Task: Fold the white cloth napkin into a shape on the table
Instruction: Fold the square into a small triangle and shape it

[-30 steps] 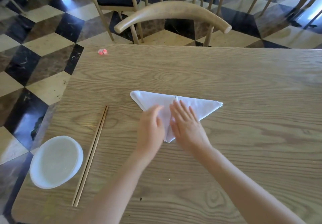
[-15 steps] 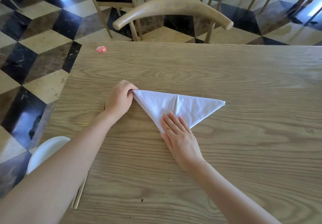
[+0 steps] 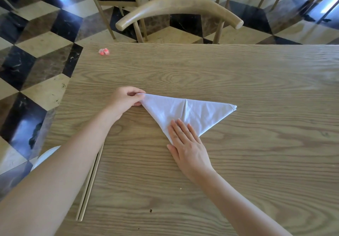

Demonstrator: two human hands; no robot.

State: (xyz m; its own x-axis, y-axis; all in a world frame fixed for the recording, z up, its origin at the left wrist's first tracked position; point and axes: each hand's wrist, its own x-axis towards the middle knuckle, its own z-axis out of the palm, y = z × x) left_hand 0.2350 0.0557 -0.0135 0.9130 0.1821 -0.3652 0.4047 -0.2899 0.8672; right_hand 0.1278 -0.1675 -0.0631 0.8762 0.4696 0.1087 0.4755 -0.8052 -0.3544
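Observation:
The white cloth napkin [image 3: 190, 113] lies on the wooden table [image 3: 238, 162] folded into a flat triangle that points toward me, with a centre crease. My left hand [image 3: 126, 100] pinches the napkin's left corner between thumb and fingers. My right hand [image 3: 187, 144] lies flat with fingers together on the napkin's near tip, pressing it against the table. The right corner of the napkin rests free on the wood.
A pair of wooden chopsticks [image 3: 89, 184] lies near the table's left edge, partly under my left forearm. A white bowl [image 3: 45, 157] peeks out beside them. A small pink wrapper [image 3: 104, 51] sits at the far left corner. A wooden chair [image 3: 179, 8] stands behind the table.
My left hand has moved from the napkin's middle out to its left corner and pinched it. My right hand slid down toward the near tip. In the last half second little has moved.

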